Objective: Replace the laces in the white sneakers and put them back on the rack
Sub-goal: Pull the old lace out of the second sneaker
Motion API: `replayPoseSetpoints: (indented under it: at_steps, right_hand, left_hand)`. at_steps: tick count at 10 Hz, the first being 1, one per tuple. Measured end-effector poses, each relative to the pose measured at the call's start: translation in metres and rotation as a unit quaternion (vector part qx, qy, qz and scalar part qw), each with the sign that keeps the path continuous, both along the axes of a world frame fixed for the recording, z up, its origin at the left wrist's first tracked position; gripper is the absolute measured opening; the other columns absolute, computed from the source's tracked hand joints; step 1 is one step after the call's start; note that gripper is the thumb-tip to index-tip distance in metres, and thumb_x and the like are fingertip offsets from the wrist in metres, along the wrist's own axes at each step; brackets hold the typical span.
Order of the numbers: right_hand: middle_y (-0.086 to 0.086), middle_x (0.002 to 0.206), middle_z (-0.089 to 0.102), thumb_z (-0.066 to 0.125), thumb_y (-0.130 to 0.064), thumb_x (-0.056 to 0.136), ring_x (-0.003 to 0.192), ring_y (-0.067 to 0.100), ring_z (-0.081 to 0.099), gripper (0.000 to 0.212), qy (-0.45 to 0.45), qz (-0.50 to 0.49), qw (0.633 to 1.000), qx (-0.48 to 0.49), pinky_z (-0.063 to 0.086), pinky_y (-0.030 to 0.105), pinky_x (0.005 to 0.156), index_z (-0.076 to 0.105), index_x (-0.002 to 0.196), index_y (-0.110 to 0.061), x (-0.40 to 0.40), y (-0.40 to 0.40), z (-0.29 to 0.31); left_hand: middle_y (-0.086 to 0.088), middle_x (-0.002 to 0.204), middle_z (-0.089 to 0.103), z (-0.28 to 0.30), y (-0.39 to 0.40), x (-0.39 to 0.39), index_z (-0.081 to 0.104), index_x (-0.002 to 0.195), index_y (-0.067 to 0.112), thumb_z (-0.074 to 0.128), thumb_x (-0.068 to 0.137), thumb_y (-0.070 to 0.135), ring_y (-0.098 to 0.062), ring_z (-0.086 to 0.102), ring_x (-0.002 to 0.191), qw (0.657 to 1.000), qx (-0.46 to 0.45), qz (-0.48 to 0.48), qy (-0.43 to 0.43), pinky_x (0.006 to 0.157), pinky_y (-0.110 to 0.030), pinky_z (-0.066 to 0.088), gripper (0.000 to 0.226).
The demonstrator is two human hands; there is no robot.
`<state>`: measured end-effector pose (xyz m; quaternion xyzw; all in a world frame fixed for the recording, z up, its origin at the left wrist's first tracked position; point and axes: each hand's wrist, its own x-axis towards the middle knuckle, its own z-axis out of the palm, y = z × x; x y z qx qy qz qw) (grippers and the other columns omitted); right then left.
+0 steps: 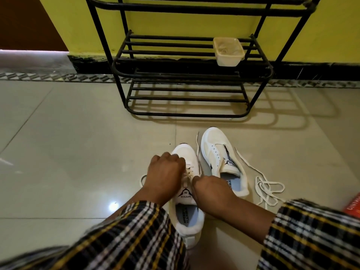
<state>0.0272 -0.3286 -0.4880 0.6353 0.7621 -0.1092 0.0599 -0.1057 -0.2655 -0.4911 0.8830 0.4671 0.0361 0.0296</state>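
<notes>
Head view shows us the black rack (187,75) ahead, then the near sneaker (186,193) on the floor, where our left hand (164,175) and right hand (209,187) pinch its lace (188,173) mid-threading, needing the next eyelet.

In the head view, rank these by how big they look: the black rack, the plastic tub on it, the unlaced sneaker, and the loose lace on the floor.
1. Black rack, by far.
2. Unlaced sneaker.
3 and 4. Plastic tub and loose lace look alike; the tub sits farther away, so I won't rank them.
</notes>
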Motion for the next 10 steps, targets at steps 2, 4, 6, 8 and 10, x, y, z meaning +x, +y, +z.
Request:
replayPoseSetpoints:
  at_steps: [2, 4, 6, 8, 10]
  right_hand:
    - [0.002, 0.031, 0.043, 0.082, -0.019, -0.002, 0.022, 0.012, 0.042, 0.051, 0.007, 0.005, 1.0, 0.022, 0.015, 0.011, 0.03, 0.05, 0.037, -0.011, -0.004, 0.0, -0.002]
    - [0.016, 0.098, 0.066, 0.06, -0.007, 0.081, 0.089, 0.029, 0.064, 0.02, -0.029, 0.023, 0.999, -0.035, 0.03, 0.025, 0.053, 0.06, 0.102, -0.004, -0.004, 0.002, 0.007]
    - [0.019, 0.088, 0.066, 0.058, 0.001, 0.082, 0.083, 0.035, 0.065, 0.014, 0.019, 0.018, 1.0, -0.002, 0.033, 0.031, 0.061, 0.064, 0.094, -0.001, -0.005, -0.002, 0.009]
    - [0.013, 0.112, 0.063, 0.041, -0.012, 0.095, 0.103, 0.031, 0.059, 0.024, -0.017, 0.008, 1.0, -0.024, 0.043, 0.033, 0.076, 0.057, 0.112, -0.008, -0.004, 0.0, 0.005]
    - [0.012, 0.11, 0.063, 0.042, -0.01, 0.092, 0.101, 0.03, 0.059, 0.021, 0.003, 0.006, 1.0, -0.014, 0.03, 0.029, 0.069, 0.056, 0.109, -0.009, -0.001, -0.001, 0.004]
  left_hand:
    - [-0.007, 0.094, 0.063, -0.015, 0.042, -0.067, 0.061, 0.093, 0.015, 0.052, 0.087, 0.008, -0.031, 0.057, 0.085, 0.98, -0.033, 0.18, -0.076, 0.072, -0.037, 0.042, 0.013]
    - [0.003, 0.114, 0.061, -0.017, -0.002, -0.024, 0.063, 0.111, 0.024, 0.051, 0.084, 0.038, -0.021, 0.055, 0.104, 0.976, -0.09, 0.031, -0.198, 0.087, -0.04, 0.045, 0.033]
    - [0.0, 0.11, 0.059, -0.01, -0.016, 0.014, 0.064, 0.11, 0.024, 0.045, 0.092, 0.03, -0.024, 0.048, 0.107, 0.995, -0.091, 0.049, -0.001, 0.081, -0.031, 0.041, 0.027]
    - [0.001, 0.11, 0.058, -0.006, -0.007, 0.013, 0.06, 0.11, 0.023, 0.043, 0.092, 0.022, -0.023, 0.048, 0.109, 0.997, -0.047, 0.023, 0.062, 0.079, -0.032, 0.033, 0.025]
    - [-0.015, 0.109, 0.062, -0.028, 0.037, -0.072, 0.063, 0.101, 0.011, 0.052, 0.084, 0.005, -0.035, 0.057, 0.102, 0.937, -0.113, 0.294, -0.152, 0.083, -0.037, 0.044, 0.022]
